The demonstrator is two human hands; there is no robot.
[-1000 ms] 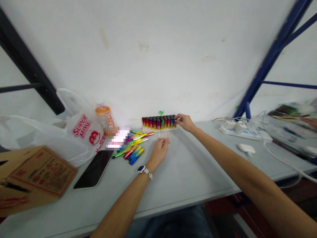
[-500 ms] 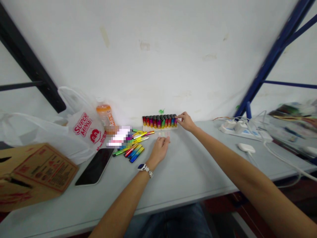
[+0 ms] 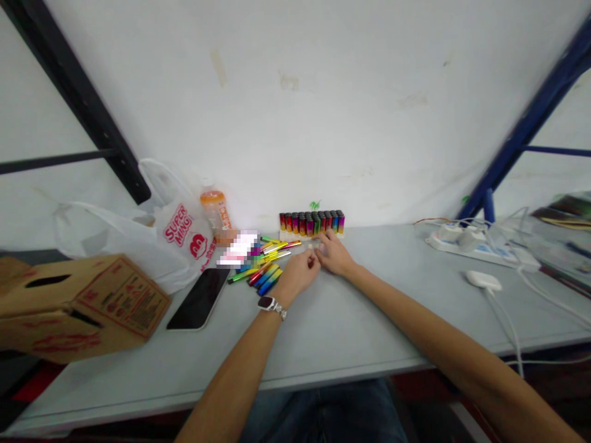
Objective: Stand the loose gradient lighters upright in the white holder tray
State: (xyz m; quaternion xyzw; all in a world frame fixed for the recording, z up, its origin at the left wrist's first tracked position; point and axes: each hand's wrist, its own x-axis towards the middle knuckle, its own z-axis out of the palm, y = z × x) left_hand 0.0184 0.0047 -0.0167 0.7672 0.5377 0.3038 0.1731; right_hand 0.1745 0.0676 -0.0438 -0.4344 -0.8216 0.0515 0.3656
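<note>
Just in front of a packed row of upright lighters (image 3: 308, 223), rainbow-coloured with black tops, my two hands are close together. My left hand (image 3: 302, 271), a watch on its wrist, has its fingers curled in a pinch; what they hold, if anything, is hidden. My right hand (image 3: 335, 253) bends its fingers over a small clear object (image 3: 314, 245) whose kind I cannot make out. A pale tray (image 3: 289, 236) sits under the upright row. Loose shiny coloured lighters (image 3: 268, 280) lie in a heap left of my left hand.
A black-screened phone (image 3: 198, 301) lies left of the heap, beside a cardboard box (image 3: 120, 307). Behind them are a white plastic bag (image 3: 180, 246) and an orange-capped bottle (image 3: 216, 212). On the right are a power strip (image 3: 484, 249) and a white charger (image 3: 483, 280) with cables.
My right hand has left the right end of the lighter row and come down and left to my left hand. The left hand's fingers are more curled. The view has shifted left.
</note>
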